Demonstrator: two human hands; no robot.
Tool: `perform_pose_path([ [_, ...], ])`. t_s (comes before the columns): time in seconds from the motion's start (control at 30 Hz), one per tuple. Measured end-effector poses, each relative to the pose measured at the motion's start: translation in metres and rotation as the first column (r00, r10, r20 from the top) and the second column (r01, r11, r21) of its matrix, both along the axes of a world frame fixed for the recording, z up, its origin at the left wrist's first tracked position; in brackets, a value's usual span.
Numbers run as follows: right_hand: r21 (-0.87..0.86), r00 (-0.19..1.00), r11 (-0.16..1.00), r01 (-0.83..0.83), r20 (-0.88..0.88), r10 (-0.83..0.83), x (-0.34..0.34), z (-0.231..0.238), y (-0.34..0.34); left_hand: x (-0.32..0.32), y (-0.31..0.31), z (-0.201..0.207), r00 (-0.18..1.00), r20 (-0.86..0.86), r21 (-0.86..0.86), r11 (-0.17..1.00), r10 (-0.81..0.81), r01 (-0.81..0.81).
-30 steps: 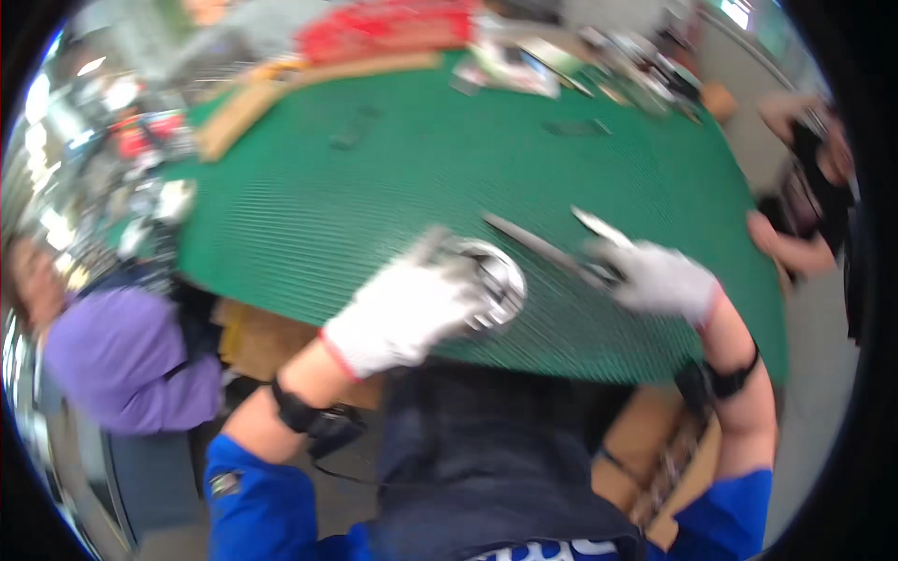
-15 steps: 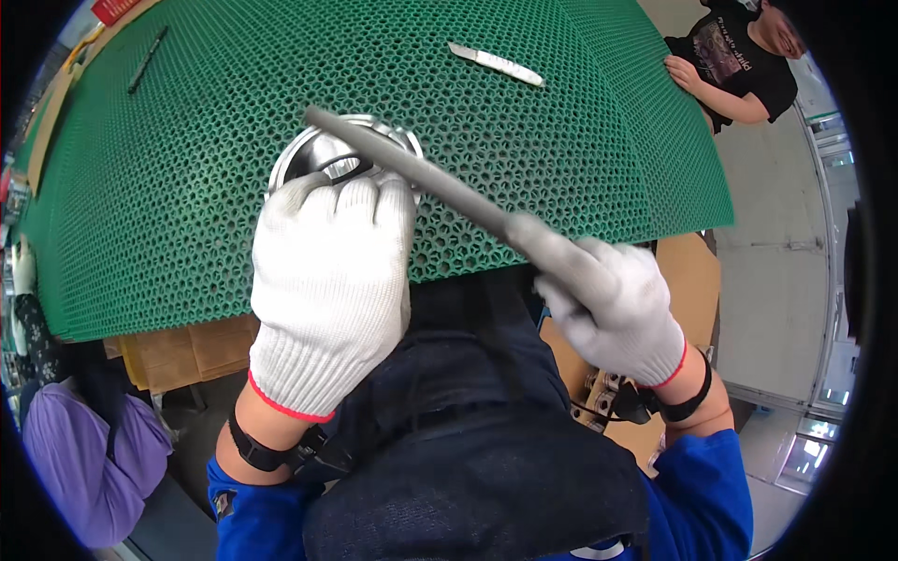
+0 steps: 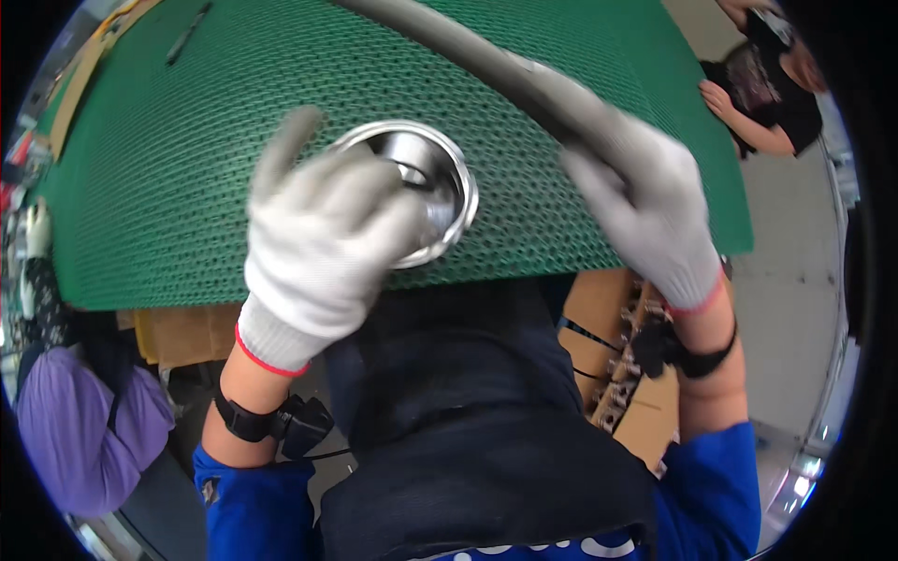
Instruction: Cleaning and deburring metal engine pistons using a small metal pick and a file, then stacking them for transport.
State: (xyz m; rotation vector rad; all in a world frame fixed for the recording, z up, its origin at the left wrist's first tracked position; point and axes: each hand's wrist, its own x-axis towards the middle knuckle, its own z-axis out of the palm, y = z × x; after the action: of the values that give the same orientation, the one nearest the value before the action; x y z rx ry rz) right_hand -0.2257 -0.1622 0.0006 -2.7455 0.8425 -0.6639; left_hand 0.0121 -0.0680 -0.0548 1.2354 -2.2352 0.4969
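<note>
A shiny round metal part (image 3: 460,178), with a raised rim and a hollow middle, is at the near side of the green mat (image 3: 215,168). My left hand (image 3: 318,234), in a white knit glove, lies over its left side. The fingers bend at the rim while one finger points up and away. Motion smears this hand, and its fingertips are hidden. Held out to the right above the mat, my gloved right hand (image 3: 645,178) is closed round a long grey rod (image 3: 449,42). The rod slants up to the left past the top edge of the view.
At the far left lies a dark pen-like stick (image 3: 189,33). One person (image 3: 762,84) in black rests a hand on the mat's right edge; another in purple (image 3: 89,430) is at left. Below the mat at right, cardboard (image 3: 599,309) holds several metal parts.
The rod has swung up and away from the metal part with my right hand. The metal part has come nearer to me and right. The white-handled knife is no longer visible.
</note>
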Motion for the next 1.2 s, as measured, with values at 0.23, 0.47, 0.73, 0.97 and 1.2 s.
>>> perform_pose_path([
  [0.23,0.177,0.961,0.965,-0.194,-0.166,0.223,-0.008,0.010,0.017,0.033,0.015,-0.030,0.634,-0.523,0.695,0.716,0.570,-0.071],
  [0.47,-0.125,0.954,0.953,-0.274,-0.159,0.254,0.096,0.000,-0.004,0.040,0.003,-0.043,0.634,-0.608,0.666,0.742,0.477,0.080],
  [0.73,-0.100,0.958,0.991,0.089,-0.264,-0.112,0.081,-0.036,-0.082,0.040,0.035,-0.030,0.914,-0.327,0.160,0.967,0.242,-0.199],
  [0.97,0.189,0.986,0.979,0.078,-0.162,-0.047,0.054,-0.028,-0.104,0.029,0.081,0.025,0.984,0.021,0.285,0.942,0.178,-0.176],
  [1.2,0.049,0.980,0.991,-0.122,0.162,0.113,-0.039,-0.015,0.017,-0.018,0.032,0.008,0.983,-0.029,0.223,0.960,0.182,-0.172],
])
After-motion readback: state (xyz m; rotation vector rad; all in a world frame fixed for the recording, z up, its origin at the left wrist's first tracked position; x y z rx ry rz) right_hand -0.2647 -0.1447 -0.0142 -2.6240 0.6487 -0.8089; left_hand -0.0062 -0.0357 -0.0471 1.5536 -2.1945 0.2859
